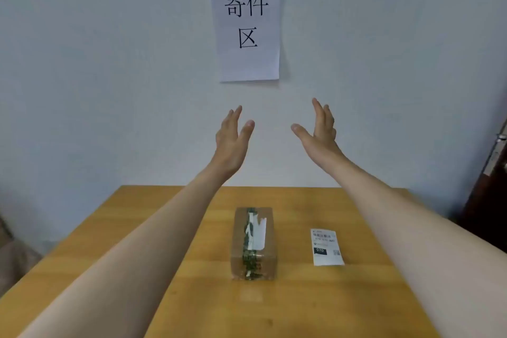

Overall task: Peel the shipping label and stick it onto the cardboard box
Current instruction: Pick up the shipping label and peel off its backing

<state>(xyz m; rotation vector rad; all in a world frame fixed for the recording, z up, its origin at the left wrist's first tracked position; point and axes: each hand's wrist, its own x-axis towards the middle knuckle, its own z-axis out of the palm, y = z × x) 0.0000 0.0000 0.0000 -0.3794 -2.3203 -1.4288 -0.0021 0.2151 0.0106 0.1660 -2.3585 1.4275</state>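
A small brown cardboard box [267, 241] lies lengthwise in the middle of the wooden table [137, 241], with green patterned tape and torn white paper along its top. A white shipping label [327, 247] with a black block and a code lies flat to the right of the box. My left hand [233, 140] and my right hand [318, 134] are raised in front of the wall, well above and beyond the box. Both are open with palms facing each other and hold nothing.
A white paper sign [248, 27] with black characters hangs on the pale wall behind the table. A dark door with a metal handle [496, 156] stands at the right edge. Something brownish [11, 255] sits low at the left.
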